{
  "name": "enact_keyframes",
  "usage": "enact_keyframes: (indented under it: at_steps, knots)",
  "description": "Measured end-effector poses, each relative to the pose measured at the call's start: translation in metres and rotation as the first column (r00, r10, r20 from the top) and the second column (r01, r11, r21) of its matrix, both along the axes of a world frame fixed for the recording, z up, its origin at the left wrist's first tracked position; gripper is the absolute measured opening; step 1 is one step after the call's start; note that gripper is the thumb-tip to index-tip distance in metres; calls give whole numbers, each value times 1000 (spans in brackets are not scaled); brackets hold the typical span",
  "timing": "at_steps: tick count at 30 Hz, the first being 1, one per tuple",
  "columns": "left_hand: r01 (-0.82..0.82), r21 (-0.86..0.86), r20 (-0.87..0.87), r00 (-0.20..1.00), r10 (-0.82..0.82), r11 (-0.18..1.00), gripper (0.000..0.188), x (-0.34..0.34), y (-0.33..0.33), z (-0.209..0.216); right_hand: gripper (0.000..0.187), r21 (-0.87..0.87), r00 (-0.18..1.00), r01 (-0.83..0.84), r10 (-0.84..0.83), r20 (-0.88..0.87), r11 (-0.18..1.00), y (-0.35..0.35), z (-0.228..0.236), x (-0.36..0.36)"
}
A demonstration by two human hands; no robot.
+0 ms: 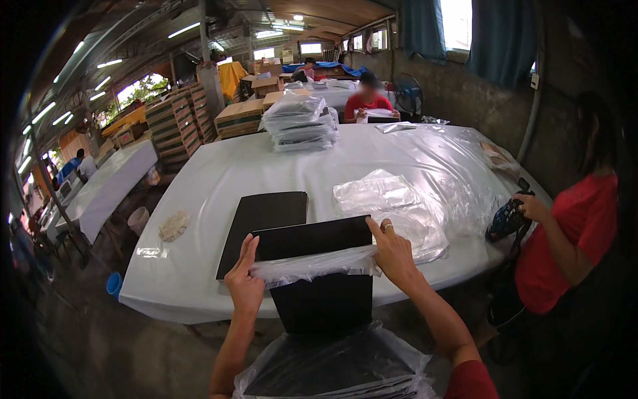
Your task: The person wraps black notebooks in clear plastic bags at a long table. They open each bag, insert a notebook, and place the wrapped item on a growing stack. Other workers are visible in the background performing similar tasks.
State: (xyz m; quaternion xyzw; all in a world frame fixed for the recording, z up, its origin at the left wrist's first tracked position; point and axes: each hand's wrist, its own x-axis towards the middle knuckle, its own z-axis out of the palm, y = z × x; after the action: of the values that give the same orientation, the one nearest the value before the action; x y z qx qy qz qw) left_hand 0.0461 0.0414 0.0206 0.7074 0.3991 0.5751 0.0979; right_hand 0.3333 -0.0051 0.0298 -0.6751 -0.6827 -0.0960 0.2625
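Note:
Between my two hands is a flat black panel [312, 238], its lower part inside a clear plastic bag [312, 266]. My left hand [246, 282] grips the left end, and my right hand [393, 251], with a ring on one finger, grips the right end with the thumb hidden. Behind it on the table lies a black stack or board [269, 209], partly covered by the held panel. Loose clear plastic bags [392, 203] lie to the right, near my right hand. Below my hands another black panel [324, 302] shows above plastic-wrapped black panels [332, 366] close to me.
The white-covered table [219, 169] carries a tall pile of bagged items [300, 123] at its far side. Someone in red [372, 100] works there. Another person in red [571, 233] stands at the right holding a dark patterned pouch [505, 219]. A blue bucket [114, 284] stands left.

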Motion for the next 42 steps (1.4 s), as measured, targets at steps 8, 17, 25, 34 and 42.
enact_keyframes:
  at_steps: [8,17,25,34,42]
  knots:
    - [-45,58,-62,997,48,997,76,-4,1,-7,67,54,999,6,-8,43,999,1,-1,-3]
    - [-48,84,-5,999,49,995,73,-4,-9,-7,72,245,997,-34,15,78,969,-23,-26,-9]
    - [-65,94,15,998,64,993,75,-6,-8,-3,68,344,998,-54,36,59,937,-40,-33,-12]
    - [565,-318,466,793,-393,761,66,-41,4,25,9,-73,659,-385,218,-720,920,-71,55,-8]
    - [781,-451,753,593,-286,432,64,-65,18,-30,35,-132,-1,-625,-169,-986,769,-30,-7,14]
